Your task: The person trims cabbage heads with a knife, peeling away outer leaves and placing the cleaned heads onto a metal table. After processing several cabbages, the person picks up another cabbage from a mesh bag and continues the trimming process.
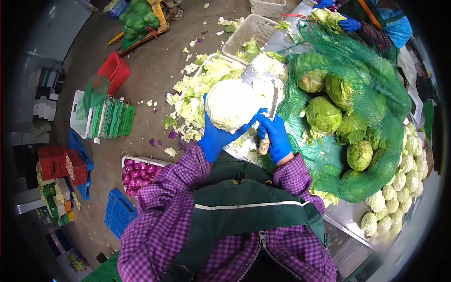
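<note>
A pale, trimmed cabbage rests in my left hand, which wears a blue glove and cups it from below and the left. My right hand, gloved in blue too, is closed around the wooden handle of a knife. The blade points away from me, just right of the cabbage. To the right, a green mesh sack lies spread on the metal table with several green cabbages in and on it. Cut leaves are heaped beyond my left hand.
A grey crate stands past the leaf pile. Trimmed cabbages are stacked at the right. Red onions fill a box at my left. Across the table, a co-worker's blue-gloved hand touches a cabbage. Leaf scraps litter the floor.
</note>
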The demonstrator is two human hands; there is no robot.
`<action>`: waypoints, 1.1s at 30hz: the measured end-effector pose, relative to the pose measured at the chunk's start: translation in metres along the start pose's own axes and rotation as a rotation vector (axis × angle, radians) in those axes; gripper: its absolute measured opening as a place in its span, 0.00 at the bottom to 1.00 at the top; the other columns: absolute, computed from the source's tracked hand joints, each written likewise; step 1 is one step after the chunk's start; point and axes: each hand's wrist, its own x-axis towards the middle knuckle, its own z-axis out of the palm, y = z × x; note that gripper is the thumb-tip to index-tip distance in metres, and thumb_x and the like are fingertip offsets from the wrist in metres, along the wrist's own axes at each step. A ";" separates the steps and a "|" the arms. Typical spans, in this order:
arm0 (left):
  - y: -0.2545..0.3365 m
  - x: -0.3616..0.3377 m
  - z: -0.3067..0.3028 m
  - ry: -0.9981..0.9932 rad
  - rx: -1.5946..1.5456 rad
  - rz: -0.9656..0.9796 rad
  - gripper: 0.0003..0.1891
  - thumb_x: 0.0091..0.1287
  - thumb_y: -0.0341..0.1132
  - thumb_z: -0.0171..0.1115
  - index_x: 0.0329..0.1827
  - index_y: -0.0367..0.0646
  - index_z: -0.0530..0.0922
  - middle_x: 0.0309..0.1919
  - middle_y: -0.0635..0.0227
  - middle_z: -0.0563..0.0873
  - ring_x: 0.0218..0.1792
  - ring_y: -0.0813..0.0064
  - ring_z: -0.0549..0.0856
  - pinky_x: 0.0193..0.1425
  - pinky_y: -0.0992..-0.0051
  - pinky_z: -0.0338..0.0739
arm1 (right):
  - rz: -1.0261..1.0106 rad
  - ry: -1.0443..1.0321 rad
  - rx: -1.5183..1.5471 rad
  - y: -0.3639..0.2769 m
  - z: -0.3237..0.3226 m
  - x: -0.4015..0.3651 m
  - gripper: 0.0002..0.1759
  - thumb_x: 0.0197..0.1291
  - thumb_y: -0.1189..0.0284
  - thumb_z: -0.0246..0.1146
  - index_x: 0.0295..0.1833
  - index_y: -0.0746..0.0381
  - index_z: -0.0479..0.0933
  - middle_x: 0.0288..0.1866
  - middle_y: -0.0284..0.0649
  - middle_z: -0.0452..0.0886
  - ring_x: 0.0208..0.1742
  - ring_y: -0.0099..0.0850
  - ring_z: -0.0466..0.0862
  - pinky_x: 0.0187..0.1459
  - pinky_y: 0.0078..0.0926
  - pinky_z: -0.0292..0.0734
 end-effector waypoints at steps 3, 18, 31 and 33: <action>0.020 0.012 -0.016 0.003 -0.460 -0.162 0.39 0.66 0.61 0.48 0.73 0.46 0.56 0.70 0.57 0.65 0.68 0.57 0.67 0.68 0.55 0.66 | 0.031 0.023 -0.104 -0.024 0.007 -0.004 0.17 0.67 0.60 0.59 0.52 0.62 0.73 0.17 0.29 0.69 0.17 0.18 0.69 0.20 0.16 0.66; -0.007 -0.009 -0.006 0.267 0.520 0.147 0.25 0.71 0.53 0.46 0.62 0.44 0.68 0.62 0.60 0.74 0.59 0.64 0.76 0.71 0.62 0.64 | -0.237 0.118 -0.174 0.007 0.028 -0.007 0.16 0.63 0.71 0.61 0.57 0.61 0.76 0.30 0.32 0.80 0.20 0.16 0.74 0.20 0.14 0.67; 0.057 0.012 0.011 0.506 0.079 -0.289 0.30 0.69 0.52 0.55 0.64 0.37 0.68 0.59 0.59 0.77 0.55 0.68 0.80 0.57 0.67 0.77 | 0.050 -0.074 0.305 0.013 -0.007 0.004 0.31 0.64 0.45 0.55 0.60 0.59 0.66 0.33 0.34 0.76 0.19 0.19 0.67 0.20 0.13 0.64; 0.058 0.014 0.009 0.512 0.018 -0.260 0.23 0.68 0.49 0.57 0.57 0.41 0.74 0.54 0.64 0.80 0.53 0.68 0.81 0.53 0.68 0.77 | 0.078 -0.111 0.397 0.022 -0.015 0.007 0.31 0.65 0.45 0.53 0.59 0.59 0.67 0.36 0.35 0.78 0.19 0.19 0.66 0.19 0.13 0.64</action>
